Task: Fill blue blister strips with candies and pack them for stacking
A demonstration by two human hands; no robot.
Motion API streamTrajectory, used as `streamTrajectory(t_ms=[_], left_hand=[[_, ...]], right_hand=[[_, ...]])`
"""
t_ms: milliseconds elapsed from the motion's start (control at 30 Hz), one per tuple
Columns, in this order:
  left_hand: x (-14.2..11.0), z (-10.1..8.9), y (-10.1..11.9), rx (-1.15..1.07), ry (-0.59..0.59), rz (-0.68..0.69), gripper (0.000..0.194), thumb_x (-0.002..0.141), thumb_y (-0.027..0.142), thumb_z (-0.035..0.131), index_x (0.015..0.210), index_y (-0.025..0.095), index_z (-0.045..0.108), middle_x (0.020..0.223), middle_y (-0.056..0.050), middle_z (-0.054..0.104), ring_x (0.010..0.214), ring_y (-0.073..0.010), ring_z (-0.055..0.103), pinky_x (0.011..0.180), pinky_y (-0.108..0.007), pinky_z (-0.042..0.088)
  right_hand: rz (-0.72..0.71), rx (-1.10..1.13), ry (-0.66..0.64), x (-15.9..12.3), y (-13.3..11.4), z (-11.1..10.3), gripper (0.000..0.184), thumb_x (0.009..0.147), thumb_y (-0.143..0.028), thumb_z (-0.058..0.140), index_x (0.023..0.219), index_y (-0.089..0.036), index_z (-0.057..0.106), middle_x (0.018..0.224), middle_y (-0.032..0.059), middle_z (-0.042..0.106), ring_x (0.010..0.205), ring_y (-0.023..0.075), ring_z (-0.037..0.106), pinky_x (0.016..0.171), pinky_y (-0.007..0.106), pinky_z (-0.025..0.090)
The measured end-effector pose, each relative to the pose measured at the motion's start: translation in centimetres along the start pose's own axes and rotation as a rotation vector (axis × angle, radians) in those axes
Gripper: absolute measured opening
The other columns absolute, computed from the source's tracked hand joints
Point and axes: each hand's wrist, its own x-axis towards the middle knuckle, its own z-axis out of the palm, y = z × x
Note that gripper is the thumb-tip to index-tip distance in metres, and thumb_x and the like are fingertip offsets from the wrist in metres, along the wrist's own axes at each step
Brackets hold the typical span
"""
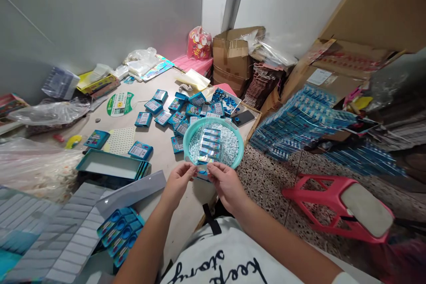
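The left hand [179,179] and the right hand [226,180] meet in front of the wearer's shirt [213,253], thumbs and fingertips pinched together on the near end of a clear pack [210,142]; both hands are closed on it, with no visible gap at the tips. The pack, showing a column of small blue pieces through its film, stretches away from the fingers over a mint-green basin [187,135]. Pale blue pellets [229,146] fill the basin, which stands near the right edge of the tabletop [186,195].

Just beyond and to the left of the basin lie many small blue boxes [163,117], some overlapping, others apart. Behind it, a shallow white tray [235,107] holds dark blue pieces, with a phone [242,118] to its right. Farther left are a dotted sheet [121,140], a green-and-white fan-shaped card [120,104] and, nearer, an open blue carton [109,164] with a pale inside. Blue cards with round openings [121,233] sit at the lower left, beside grey-white stacks [63,235].

Beyond the tabletop stand a brown cardboard box [231,57] and a red floral bag [199,43]. To the right, blurred stacks of blue packs [299,117] rise above the speckled floor [262,186], near 1 pink stool [319,191].
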Motion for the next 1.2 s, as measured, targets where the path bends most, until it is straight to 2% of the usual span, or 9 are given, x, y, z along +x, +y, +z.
streamTrajectory(t_ms=[233,433,633,733,833,933,1067,1133,1200], left_hand=[[1.7,0.0,0.8,0.121,0.068,-0.053,0.046,0.061,0.059,0.078,0.073,0.015,0.073,0.069,-0.005,0.068,0.068,-0.0183,0.055,0.063,-0.028,0.040],[3.5,-0.3,0.2,0.219,0.092,-0.116,0.044,0.060,0.058,0.077,0.068,0.015,0.074,0.065,-0.004,0.066,0.064,-0.0171,0.053,0.063,-0.028,0.038],[4.4,-3.2,0.4,0.163,0.203,-0.150,0.053,0.053,0.060,0.079,0.074,0.013,0.071,0.070,-0.005,0.065,0.068,-0.0165,0.053,0.068,-0.030,0.043],[3.9,-4.7,2.1,0.104,0.186,-0.151,0.054,0.049,0.060,0.084,0.073,0.013,0.069,0.071,-0.003,0.063,0.070,-0.0155,0.054,0.074,-0.031,0.047],[2.7,-5.0,3.7,0.038,0.065,-0.159,0.048,0.053,0.056,0.087,0.070,0.014,0.068,0.069,-0.001,0.059,0.071,-0.0146,0.055,0.078,-0.030,0.049],[1.6,-4.3,4.5,-0.080,-0.078,-0.144,0.037,0.066,0.049,0.085,0.072,0.016,0.068,0.073,-0.001,0.060,0.075,-0.0142,0.057,0.080,-0.027,0.050],[1.0,-2.7,4.9,-0.159,-0.184,-0.147,0.031,0.071,0.044,0.084,0.074,0.017,0.069,0.076,-0.001,0.061,0.073,-0.0128,0.056,0.074,-0.024,0.049],[1.1,-2.1,4.9,-0.142,-0.200,-0.154,0.032,0.070,0.044,0.084,0.074,0.016,0.069,0.075,-0.001,0.060,0.070,-0.0115,0.054,0.071,-0.023,0.047],[1.4,-1.7,4.6,-0.089,-0.197,-0.152,0.034,0.069,0.046,0.084,0.073,0.016,0.069,0.075,-0.001,0.060,0.069,-0.0114,0.053,0.072,-0.024,0.046]], right_hand=[[-0.196,-0.163,0.295,2.2,2.5,-1.3,0.030,0.057,-0.045,0.085,0.069,-0.019,0.074,0.098,0.0073,0.070,0.106,0.0252,0.057,0.098,0.035,0.042],[-0.245,-0.272,0.388,3.6,4.5,-1.7,0.026,0.060,-0.044,0.082,0.066,-0.020,0.074,0.084,0.0076,0.070,0.090,0.0268,0.062,0.084,0.038,0.049],[-0.272,-0.354,0.433,3.5,4.7,-2.4,0.021,0.064,-0.038,0.077,0.062,-0.019,0.068,0.086,0.0064,0.065,0.086,0.0243,0.060,0.086,0.039,0.046],[-0.272,-0.350,0.391,3.2,4.3,-3.2,0.026,0.069,-0.043,0.074,0.069,-0.018,0.067,0.084,0.0056,0.065,0.083,0.0230,0.060,0.083,0.038,0.047],[-0.306,-0.354,0.328,2.7,3.2,-3.5,0.029,0.074,-0.046,0.072,0.076,-0.018,0.067,0.084,0.0045,0.065,0.082,0.0213,0.059,0.082,0.037,0.046],[-0.331,-0.350,0.190,1.5,1.2,-3.0,0.031,0.079,-0.049,0.070,0.091,-0.020,0.070,0.091,0.0040,0.069,0.087,0.0213,0.061,0.083,0.035,0.047],[-0.238,-0.225,-0.148,-0.1,-1.2,-1.9,0.044,0.081,-0.056,0.068,0.110,-0.022,0.070,0.100,0.0050,0.072,0.091,0.0207,0.064,0.083,0.034,0.049],[-0.170,-0.182,-0.243,-0.3,-1.7,-1.5,0.044,0.077,-0.053,0.073,0.108,-0.022,0.071,0.096,0.0039,0.072,0.084,0.0189,0.065,0.079,0.033,0.048],[-0.155,-0.195,-0.238,-0.1,-1.5,-1.4,0.037,0.072,-0.048,0.077,0.097,-0.021,0.073,0.087,0.0029,0.073,0.078,0.0180,0.064,0.076,0.033,0.048]])
